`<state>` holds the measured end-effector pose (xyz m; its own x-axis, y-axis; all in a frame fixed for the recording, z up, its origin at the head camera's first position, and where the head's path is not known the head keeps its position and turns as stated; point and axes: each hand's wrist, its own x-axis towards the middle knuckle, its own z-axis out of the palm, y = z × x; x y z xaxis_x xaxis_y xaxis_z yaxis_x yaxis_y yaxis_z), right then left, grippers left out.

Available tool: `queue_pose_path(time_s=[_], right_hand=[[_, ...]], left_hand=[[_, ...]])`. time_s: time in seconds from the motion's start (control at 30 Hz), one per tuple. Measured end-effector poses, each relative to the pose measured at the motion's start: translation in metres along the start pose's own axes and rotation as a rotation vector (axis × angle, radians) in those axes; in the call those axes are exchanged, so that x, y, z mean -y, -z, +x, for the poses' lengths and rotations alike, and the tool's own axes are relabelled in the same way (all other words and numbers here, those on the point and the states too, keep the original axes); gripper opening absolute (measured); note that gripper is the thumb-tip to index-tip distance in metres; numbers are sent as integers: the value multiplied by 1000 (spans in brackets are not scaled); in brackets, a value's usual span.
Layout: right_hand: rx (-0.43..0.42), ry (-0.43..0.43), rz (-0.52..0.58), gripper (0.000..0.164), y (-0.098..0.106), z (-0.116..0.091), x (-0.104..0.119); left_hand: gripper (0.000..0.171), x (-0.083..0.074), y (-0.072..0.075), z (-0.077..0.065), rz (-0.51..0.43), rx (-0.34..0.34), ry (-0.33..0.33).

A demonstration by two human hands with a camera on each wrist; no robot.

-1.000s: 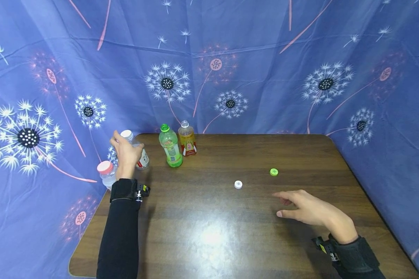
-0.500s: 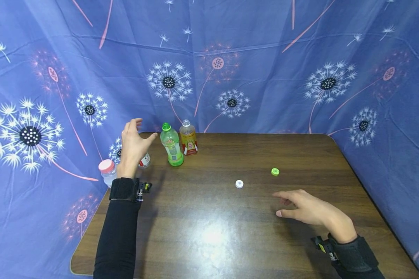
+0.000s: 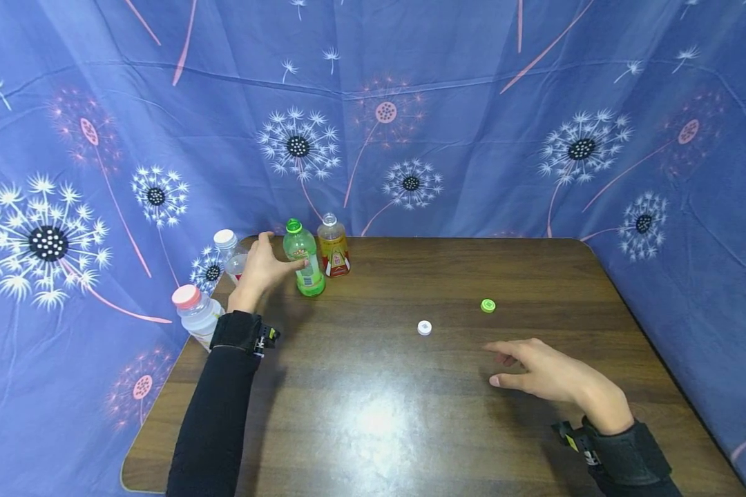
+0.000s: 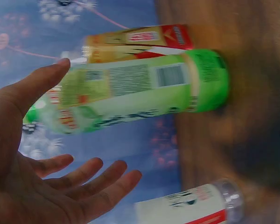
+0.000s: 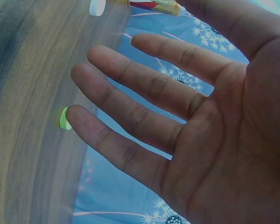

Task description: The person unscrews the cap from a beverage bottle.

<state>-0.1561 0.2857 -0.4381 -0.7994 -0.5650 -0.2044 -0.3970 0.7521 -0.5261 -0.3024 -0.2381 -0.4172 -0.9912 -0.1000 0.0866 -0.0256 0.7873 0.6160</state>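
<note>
My left hand (image 3: 264,270) is at the near left side of an uncapped green plastic bottle (image 3: 311,281), thumb and fingers spread apart. In the head view the thumb overlaps that bottle; the left wrist view shows it standing beyond the spread fingers (image 4: 107,186), and touch cannot be told. Behind its right side stands an uncapped bottle with a yellow and red label (image 3: 334,250). My right hand (image 3: 553,373) hovers over the right part of the table, holding nothing, fingers extended. Ahead of it lie a green bottle cap (image 3: 488,306) and a white bottle cap (image 3: 424,328).
A white-capped bottle (image 3: 225,239) stands left of my left hand, partly hidden by it. Nearer, at the table's left edge, is a clear bottle with a pink lid (image 3: 187,297). A blue patterned cloth (image 3: 472,138) hangs around the wooden table (image 3: 348,366).
My left hand has left the white-capped bottle and moved right to the green bottle, passing higher on the way. My right hand has stayed almost still.
</note>
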Motion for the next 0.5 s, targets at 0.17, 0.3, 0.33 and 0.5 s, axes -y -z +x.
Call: queue_pose_path(time_s=[0.17,0.3,0.33,0.5], right_hand=[[5,-1,8,66,-3,0,-2],[18,-10,28,69,-4,-2,-3],[22,-16,34,69,-4,-2,-3],[40,-51,46,69,-5,-2,-5]], left_hand=[[112,13,-18,7,2,41,29],[107,19,-31,12,-48,50,13],[106,20,-34,12,-70,46,9],[97,19,-44,12,-158,24,12]])
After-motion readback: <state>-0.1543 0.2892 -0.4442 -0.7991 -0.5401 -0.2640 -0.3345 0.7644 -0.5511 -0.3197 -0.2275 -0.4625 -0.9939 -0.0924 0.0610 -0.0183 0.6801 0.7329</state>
